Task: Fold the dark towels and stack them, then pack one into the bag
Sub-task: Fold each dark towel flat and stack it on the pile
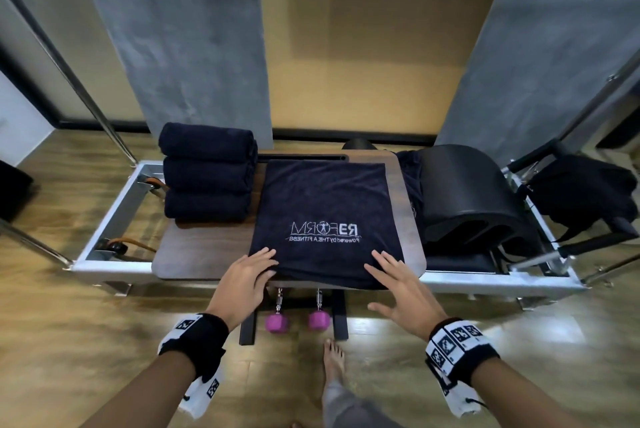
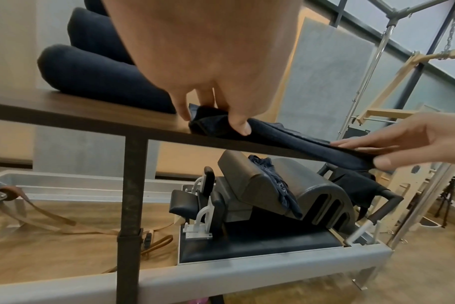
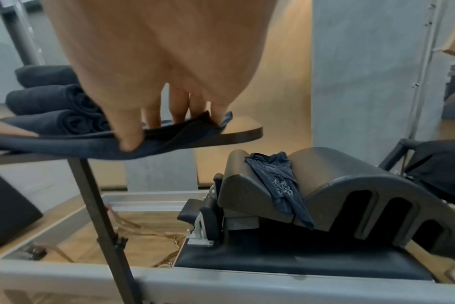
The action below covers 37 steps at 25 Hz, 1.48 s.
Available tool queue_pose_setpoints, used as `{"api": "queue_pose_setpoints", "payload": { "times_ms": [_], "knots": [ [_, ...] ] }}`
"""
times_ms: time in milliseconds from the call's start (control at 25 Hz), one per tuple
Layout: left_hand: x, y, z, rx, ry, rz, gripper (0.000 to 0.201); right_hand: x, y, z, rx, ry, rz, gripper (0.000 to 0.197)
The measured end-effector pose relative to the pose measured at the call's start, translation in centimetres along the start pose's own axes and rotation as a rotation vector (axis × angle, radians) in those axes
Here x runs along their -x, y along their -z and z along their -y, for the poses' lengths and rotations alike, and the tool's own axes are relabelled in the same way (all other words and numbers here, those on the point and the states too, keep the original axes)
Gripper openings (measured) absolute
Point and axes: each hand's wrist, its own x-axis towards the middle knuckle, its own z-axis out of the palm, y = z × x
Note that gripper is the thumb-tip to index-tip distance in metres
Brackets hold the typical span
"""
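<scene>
A dark towel (image 1: 325,206) with a white logo lies spread flat on the brown table (image 1: 194,254), its near edge hanging slightly over the front. My left hand (image 1: 256,272) pinches the near left corner, thumb at the edge and fingers on top (image 2: 221,115). My right hand (image 1: 391,275) holds the near right corner the same way, thumb (image 3: 129,144) against the hanging edge. Three rolled dark towels (image 1: 207,175) are stacked at the table's left. Another loose dark towel (image 3: 275,181) drapes over the black arc barrel (image 1: 464,192). A black bag (image 1: 585,192) hangs at the far right.
The table stands over a metal-framed reformer (image 1: 114,206) on a wooden floor. Two purple dumbbells (image 1: 277,322) sit below the table's front. My bare foot (image 1: 334,362) is just behind them. Grey wall panels rise behind.
</scene>
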Motion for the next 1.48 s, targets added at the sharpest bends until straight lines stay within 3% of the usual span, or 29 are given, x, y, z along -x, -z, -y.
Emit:
{"api": "queue_pose_setpoints", "payload": {
  "times_ms": [40,120,240,320,480,600,760,960,1160,1240,1360,1480],
  "knots": [
    [-0.3,0.1,0.0,0.011,0.003,-0.031,0.028,0.1,-0.3,0.1,0.066,-0.014,0.014,0.075],
    [-0.9,0.7,0.0,0.008,-0.009,-0.095,0.025,-0.1,-0.7,0.4,0.076,-0.031,-0.072,0.064],
    [-2.2,1.4,0.1,-0.005,-0.045,-0.112,0.013,-1.0,0.1,0.3,-0.131,-0.077,-0.23,0.035],
    [-3.7,2.0,0.4,0.03,-0.025,-0.117,0.009,-2.1,1.4,-0.4,-0.287,-0.145,-0.25,0.027],
    [-7.9,3.4,-0.1,0.204,0.051,-0.21,0.003,-6.1,5.4,-2.4,-0.488,-0.204,-0.294,0.016],
    [-12.1,4.1,-1.1,0.274,0.111,-0.312,0.016,-10.5,8.5,-4.4,-0.501,-0.217,-0.372,0.019],
    [-18.6,4.2,-2.3,0.326,0.296,-0.37,0.037,-17.5,11.6,-7.3,-0.561,-0.279,-0.426,0.011],
    [-25.0,3.4,-1.8,0.207,0.53,-0.389,0.041,-25.0,12.4,-10.1,-0.651,-0.39,-0.417,0.015],
    [-28.8,1.1,0.4,0.248,0.783,-0.286,0.042,-29.5,10.5,-11.9,-0.634,-0.523,-0.364,0.007],
    [-29.2,0.4,0.3,0.206,0.745,-0.299,0.039,-29.5,10.2,-12.3,-0.573,-0.52,-0.465,0.009],
    [-28.6,-0.8,-1.1,-0.022,0.568,-0.344,0.032,-28.6,9.6,-11.6,-0.471,-0.363,-0.577,0.015],
    [-26.7,-2.1,-3.6,-0.082,0.276,-0.338,0.015,-27.0,8.4,-9.8,-0.492,-0.208,-0.321,0.017]
  ]
}}
